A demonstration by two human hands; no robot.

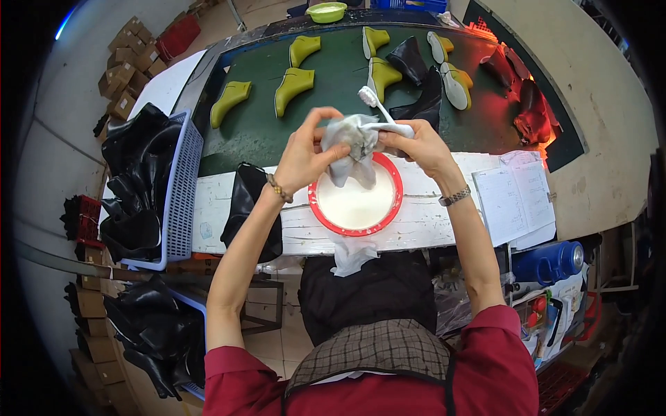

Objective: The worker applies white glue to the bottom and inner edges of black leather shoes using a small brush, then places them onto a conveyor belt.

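Above a red-rimmed basin [397, 202] of creamy white liquid, both my hands are raised close together. My left hand [305, 151] has its fingers and thumb closed on a crumpled whitish cloth [345, 142], thin and stained grey in the middle. The cloth's lower folds hang over the basin's far part. My right hand [421, 145] grips a white brush [378, 105] shaped like a toothbrush, its bristle head pointing up and to the left. The same hand's fingertips meet the cloth's right side; how they hold it is partly hidden. A black boot upper [244, 201] lies left of the basin.
Yellow-green shoe lasts [294, 90] and black uppers [409, 61] stand on a dark green belt [260, 128]. Red-lit uppers [533, 111] lie far right. A blue basket [182, 187] of black boots stands left; an open notebook [513, 201] and blue flask [548, 263] are right.
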